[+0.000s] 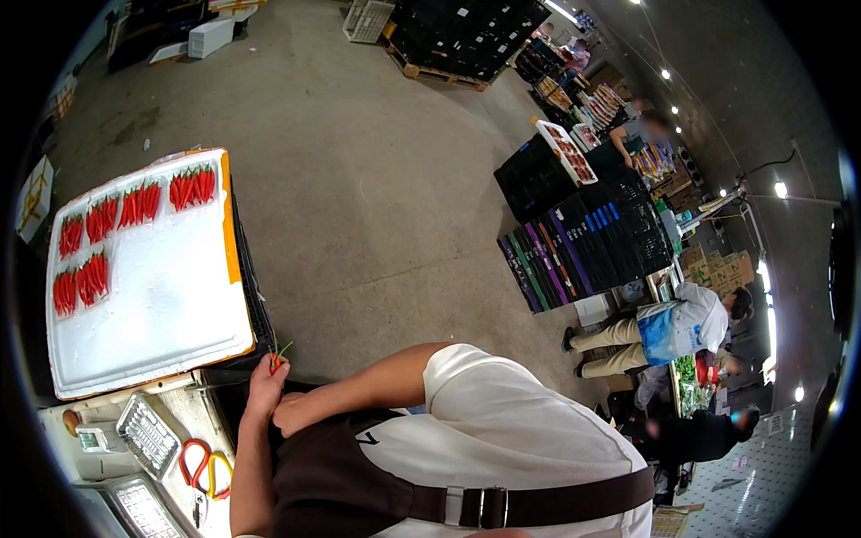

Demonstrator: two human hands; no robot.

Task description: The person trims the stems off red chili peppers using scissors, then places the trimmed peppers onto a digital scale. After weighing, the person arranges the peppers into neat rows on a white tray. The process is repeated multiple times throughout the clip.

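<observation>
My left hand point(267, 385) is shut on red chili peppers point(276, 363) with green stems, beside the corner of the white foam tray point(168, 289). My right hand point(290, 411) is curled against my left wrist; what it may hold is hidden. Clear packs of red chilies point(193, 187) lie in two rows on the tray, which rests on a dark crate. On the workbench point(178, 407) below it are an empty clear plastic punnet point(149, 436), scissors with one red and one yellow handle point(206, 469), and more clear plastic trays point(144, 508).
Stacked black crates point(585, 235) stand on the concrete floor point(377, 202) to the right, near a person in a white top point(686, 323). A pallet point(437, 75) bears a dark stack at the top. Several other people are farther right.
</observation>
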